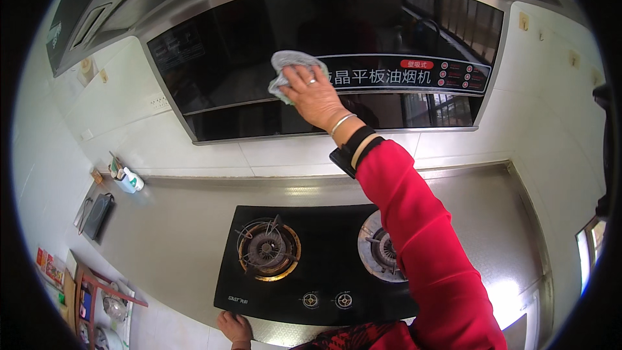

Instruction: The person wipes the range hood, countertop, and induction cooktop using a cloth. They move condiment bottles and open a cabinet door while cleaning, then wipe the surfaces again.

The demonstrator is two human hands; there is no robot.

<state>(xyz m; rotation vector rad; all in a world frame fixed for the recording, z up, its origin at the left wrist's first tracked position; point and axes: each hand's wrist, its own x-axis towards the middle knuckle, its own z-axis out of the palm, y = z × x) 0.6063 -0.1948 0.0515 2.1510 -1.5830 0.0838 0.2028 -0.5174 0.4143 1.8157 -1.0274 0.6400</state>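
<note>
My right hand (315, 97) presses a crumpled grey-white cloth (291, 58) against the black glass front of a range hood (233, 49). The cloth lies at the left end of the hood's printed label strip (457, 80) and covers part of it. A dark device (343, 161) is strapped to my right wrist by a black band. Low in the view, my left hand (234, 326) rests at the front edge of the steel countertop (160, 233), by the near left corner of a black glass gas hob (330, 248). Its fingers look curled, and their undersides are hidden.
My red sleeve crosses the hob's right burner (376, 248); the left burner (266, 248) carries a pan support. At the counter's far left stand a white bottle (133, 180) and a holder with utensils (121, 177), near a dark flat appliance (98, 215). A shelf rack (90, 301) stands lower left.
</note>
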